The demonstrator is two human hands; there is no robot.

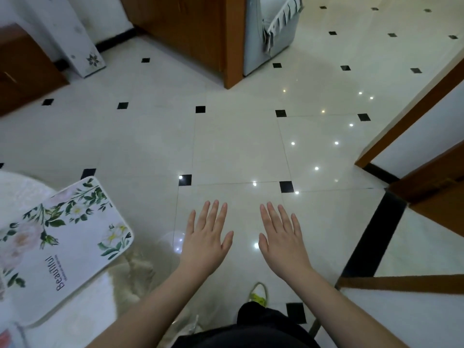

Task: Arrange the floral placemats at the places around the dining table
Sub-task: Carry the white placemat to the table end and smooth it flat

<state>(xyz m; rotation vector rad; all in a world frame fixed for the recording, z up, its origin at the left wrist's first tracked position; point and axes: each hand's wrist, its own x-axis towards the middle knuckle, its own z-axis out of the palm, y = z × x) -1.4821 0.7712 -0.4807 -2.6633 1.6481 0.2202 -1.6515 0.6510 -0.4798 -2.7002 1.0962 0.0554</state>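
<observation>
**between placements, both hands free**

we read this as a gap between steps: left hand (207, 237) and right hand (282, 238) are spread flat, fingers wide, holding nothing, hovering over bare floor at lower centre of the frame.

one floral placemat (54, 243) lies at lower left on the dining table (15, 189), its corner overhanging the rounded edge. whether it's in its final spot we can't tell; no other mats in view.

next move, our guess: turn back left toward the table, then square this mat or fetch another.

room: glossy cream floor tiles (236, 146) with small black insets, ceiling-light glints, wooden cabinet (190, 33) at top centre, wood door frame (411, 114) at right.
</observation>
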